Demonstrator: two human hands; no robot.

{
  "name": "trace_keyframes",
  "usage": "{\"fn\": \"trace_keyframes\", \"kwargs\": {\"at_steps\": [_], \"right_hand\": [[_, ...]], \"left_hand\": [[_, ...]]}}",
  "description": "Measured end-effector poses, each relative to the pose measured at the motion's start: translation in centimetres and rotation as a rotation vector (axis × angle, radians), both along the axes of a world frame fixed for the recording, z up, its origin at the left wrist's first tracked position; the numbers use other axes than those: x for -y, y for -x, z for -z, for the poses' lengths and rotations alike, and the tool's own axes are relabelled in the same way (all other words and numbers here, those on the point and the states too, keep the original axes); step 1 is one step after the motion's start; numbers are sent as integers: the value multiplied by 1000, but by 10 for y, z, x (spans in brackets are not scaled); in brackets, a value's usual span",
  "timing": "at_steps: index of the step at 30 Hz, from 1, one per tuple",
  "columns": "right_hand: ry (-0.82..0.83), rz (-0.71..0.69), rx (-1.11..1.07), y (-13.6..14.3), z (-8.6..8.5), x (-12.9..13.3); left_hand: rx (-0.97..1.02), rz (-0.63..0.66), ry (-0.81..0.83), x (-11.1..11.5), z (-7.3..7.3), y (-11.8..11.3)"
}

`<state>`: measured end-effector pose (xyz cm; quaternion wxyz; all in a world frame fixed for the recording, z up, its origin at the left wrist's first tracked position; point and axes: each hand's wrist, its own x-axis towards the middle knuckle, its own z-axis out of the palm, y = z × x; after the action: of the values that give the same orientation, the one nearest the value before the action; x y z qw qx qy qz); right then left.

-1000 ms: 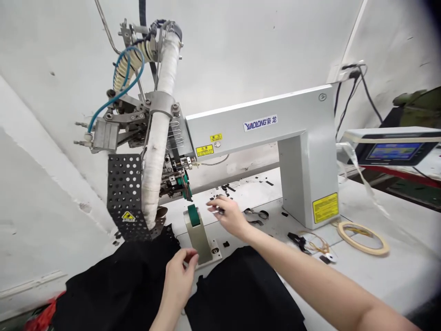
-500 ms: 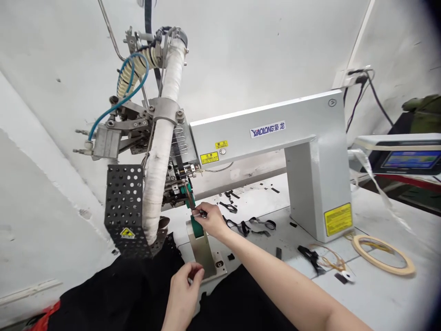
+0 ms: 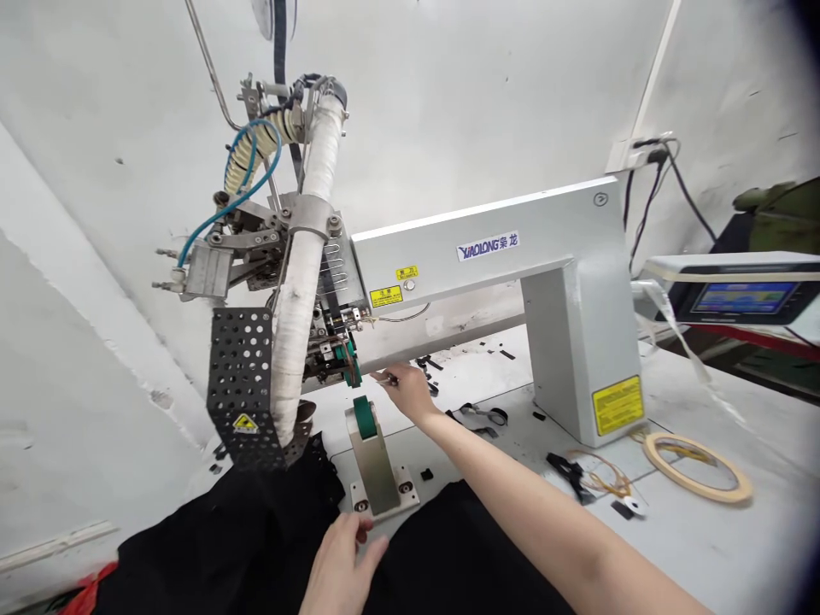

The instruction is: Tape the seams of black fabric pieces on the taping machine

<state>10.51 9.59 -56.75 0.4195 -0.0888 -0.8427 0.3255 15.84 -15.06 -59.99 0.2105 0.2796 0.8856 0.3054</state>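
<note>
The right hand (image 3: 405, 391), pinching a small metal tool, has risen from the green roller (image 3: 362, 418) toward the machine head (image 3: 339, 346), while the left hand (image 3: 346, 555) grips black fabric (image 3: 243, 538) lower down.

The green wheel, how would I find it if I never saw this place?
Find the big white machine on the table. Under its left end stands a small grey metal post. The green wheel sits on top, the only bright green thing there.
</note>
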Motion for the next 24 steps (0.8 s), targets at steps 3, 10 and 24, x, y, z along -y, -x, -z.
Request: {"fn": "trace_keyframes", "kwargs": {"at_steps": [3,10,24], "right_hand": [[-15,33,109,-38,7,-2],[-168,-623,717,-129,50,25],[296,-652,695,-116,5,0]], "left_hand": [[53,56,115,8,22,-4],[-45,81,25,8,37,-8],[-324,205,-325,0,-30,25]]}}
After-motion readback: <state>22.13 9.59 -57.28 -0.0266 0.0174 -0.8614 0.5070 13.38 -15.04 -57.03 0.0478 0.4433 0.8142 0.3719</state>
